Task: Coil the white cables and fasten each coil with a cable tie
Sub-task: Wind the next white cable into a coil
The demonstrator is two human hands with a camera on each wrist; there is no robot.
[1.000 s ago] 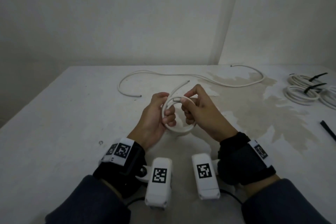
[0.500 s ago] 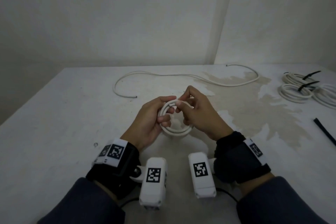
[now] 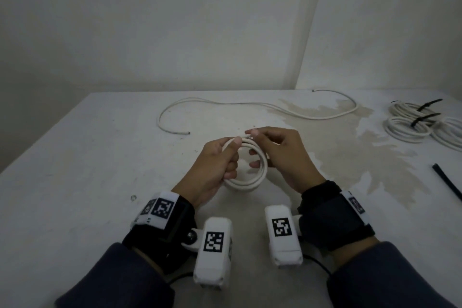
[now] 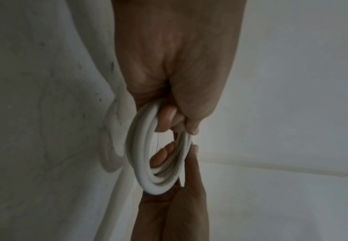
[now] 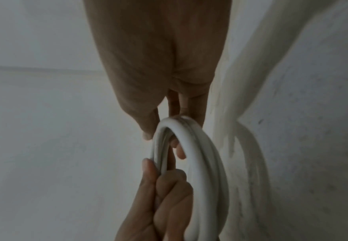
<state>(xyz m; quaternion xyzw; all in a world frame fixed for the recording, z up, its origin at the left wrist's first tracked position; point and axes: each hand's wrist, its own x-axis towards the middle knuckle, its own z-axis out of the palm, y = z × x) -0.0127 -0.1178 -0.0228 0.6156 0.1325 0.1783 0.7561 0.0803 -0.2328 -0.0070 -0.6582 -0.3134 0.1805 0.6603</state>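
Note:
A small coil of white cable [image 3: 252, 180] hangs between both hands just above the table [image 3: 75, 182]. My left hand [image 3: 220, 160] grips the coil's left side, its fingers curled through the ring [image 4: 140, 156]. My right hand [image 3: 275, 152] pinches the cable's end at the top of the coil between thumb and forefinger, with other fingers reaching into the ring [image 5: 199, 146]. A loose white cable [image 3: 250, 105] lies uncoiled across the far side of the table. A black cable tie [image 3: 447, 181] lies at the right edge.
Several white coils [image 3: 410, 125] bound with black ties sit at the far right. A brown stain [image 3: 350, 147] spreads over the table right of my hands. Walls meet in a corner behind the table.
The cable's free end, which stuck out past the coil a second ago, has been wound in against the top of the coil. Both hands stayed in place.

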